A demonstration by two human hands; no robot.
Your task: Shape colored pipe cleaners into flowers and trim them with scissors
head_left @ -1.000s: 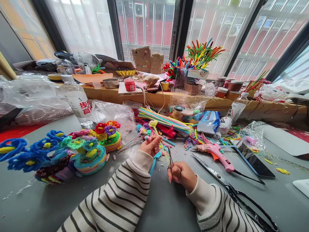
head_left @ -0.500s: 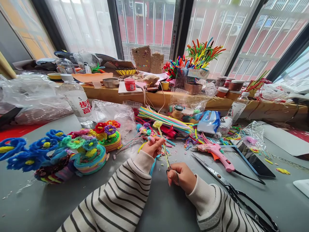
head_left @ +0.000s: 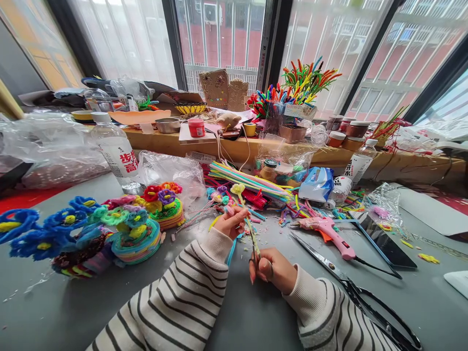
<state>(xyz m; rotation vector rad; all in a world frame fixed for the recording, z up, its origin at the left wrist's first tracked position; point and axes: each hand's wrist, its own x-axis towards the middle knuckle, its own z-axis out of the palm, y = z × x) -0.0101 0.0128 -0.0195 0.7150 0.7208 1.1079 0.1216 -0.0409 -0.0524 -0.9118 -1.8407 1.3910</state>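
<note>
My left hand (head_left: 231,222) pinches the upper stem of a pipe-cleaner flower (head_left: 239,189) with a pale yellow head, held over the grey table (head_left: 109,302). Lower down, my right hand (head_left: 272,268) is closed on the bottom end of the same yellow-green stem (head_left: 251,234), together with a thin dark tool that I cannot make out. A light blue pipe cleaner (head_left: 232,247) hangs below my left hand. Both sleeves are cream with dark stripes.
Finished pipe-cleaner flowers (head_left: 84,229) lie at the left. A pink glue gun (head_left: 327,231), black scissors (head_left: 340,280) and a tablet (head_left: 382,239) lie at the right. Loose pipe cleaners (head_left: 252,183), a water bottle (head_left: 117,151) and plastic bags crowd the back. Jars line the wooden sill (head_left: 234,146).
A second ago my right hand held the dark tool apart from my left hand. The yellow-headed flower stem has since come up between both hands, and my right hand has shifted slightly down.
</note>
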